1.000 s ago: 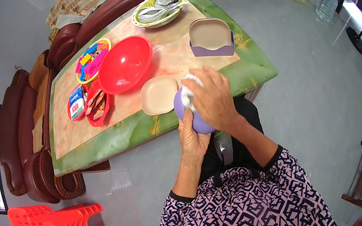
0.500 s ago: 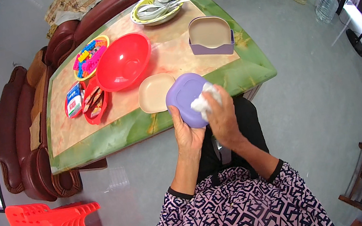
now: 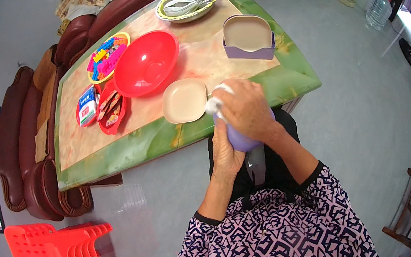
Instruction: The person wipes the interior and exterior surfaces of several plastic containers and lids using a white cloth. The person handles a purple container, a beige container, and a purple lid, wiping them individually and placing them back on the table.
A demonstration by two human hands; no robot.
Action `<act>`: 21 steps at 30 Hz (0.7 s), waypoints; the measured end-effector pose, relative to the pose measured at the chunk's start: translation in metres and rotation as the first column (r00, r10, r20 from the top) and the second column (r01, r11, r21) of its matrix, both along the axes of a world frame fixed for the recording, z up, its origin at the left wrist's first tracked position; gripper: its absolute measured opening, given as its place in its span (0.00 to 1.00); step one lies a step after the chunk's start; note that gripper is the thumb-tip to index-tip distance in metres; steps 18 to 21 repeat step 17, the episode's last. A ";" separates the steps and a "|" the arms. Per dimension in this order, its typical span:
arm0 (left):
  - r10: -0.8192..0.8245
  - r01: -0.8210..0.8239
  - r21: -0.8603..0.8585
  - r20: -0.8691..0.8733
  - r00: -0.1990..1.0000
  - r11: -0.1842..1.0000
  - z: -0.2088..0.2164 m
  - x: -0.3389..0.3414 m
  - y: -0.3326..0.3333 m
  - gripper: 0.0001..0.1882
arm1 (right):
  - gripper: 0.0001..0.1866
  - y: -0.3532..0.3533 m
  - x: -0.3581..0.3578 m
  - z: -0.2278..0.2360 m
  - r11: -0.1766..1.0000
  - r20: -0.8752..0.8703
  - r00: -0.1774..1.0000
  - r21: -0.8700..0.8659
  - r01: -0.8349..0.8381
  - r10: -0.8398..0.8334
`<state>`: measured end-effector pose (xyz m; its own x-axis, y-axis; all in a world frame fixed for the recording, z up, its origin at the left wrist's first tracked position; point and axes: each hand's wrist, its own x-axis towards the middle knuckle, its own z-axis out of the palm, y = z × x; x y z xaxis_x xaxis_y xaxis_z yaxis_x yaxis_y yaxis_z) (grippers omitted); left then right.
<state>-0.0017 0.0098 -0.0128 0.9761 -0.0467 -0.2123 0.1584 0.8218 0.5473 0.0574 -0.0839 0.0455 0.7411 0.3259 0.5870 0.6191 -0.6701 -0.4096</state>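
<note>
My left hand (image 3: pixel 227 152) grips a purple plate (image 3: pixel 241 140) by its left side, over my lap at the table's near edge. Across the plate's far part lies my right hand (image 3: pixel 246 108), closed on a white cloth (image 3: pixel 214 105) that bunches out past the fingers. Most of the plate is hidden under this hand. Just left of the hands, a beige plate (image 3: pixel 185 101) rests on the table. Farther off to the right stands a purple holder (image 3: pixel 251 53) with beige plates (image 3: pixel 247 32) upright in it.
On the marble-look table (image 3: pixel 166 151) are a large red bowl (image 3: pixel 147 63), a yellow basket of toy bricks (image 3: pixel 107 58), two red dishes with packets (image 3: pixel 111 111) and a bowl of spoons (image 3: pixel 188 4). Red stacked stools (image 3: pixel 64 256) stand at lower left, a brown sofa (image 3: pixel 24 141) beyond.
The purple plate has tilted and come lower, toward my body. My right hand with the cloth has moved from its right part up over its far edge, covering most of it.
</note>
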 end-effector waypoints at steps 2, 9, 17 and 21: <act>0.010 -0.021 0.098 0.105 0.994 0.995 0.011 -0.002 -0.006 0.30 | 0.13 -0.015 0.011 -0.007 0.992 -0.158 0.980 0.007 0.124 -0.122; 0.072 -0.069 -0.022 0.150 0.986 0.997 0.017 0.003 0.005 0.29 | 0.18 -0.051 -0.009 -0.019 0.173 -0.400 0.630 0.904 0.392 0.666; 0.134 -0.075 0.330 -0.161 0.978 0.941 0.020 0.000 0.004 0.41 | 0.25 -0.054 -0.040 -0.008 0.631 -0.354 0.901 0.765 0.126 0.250; 0.134 -0.075 0.330 -0.161 0.978 0.941 0.020 0.000 0.004 0.41 | 0.25 -0.054 -0.040 -0.008 0.631 -0.354 0.901 0.765 0.126 0.250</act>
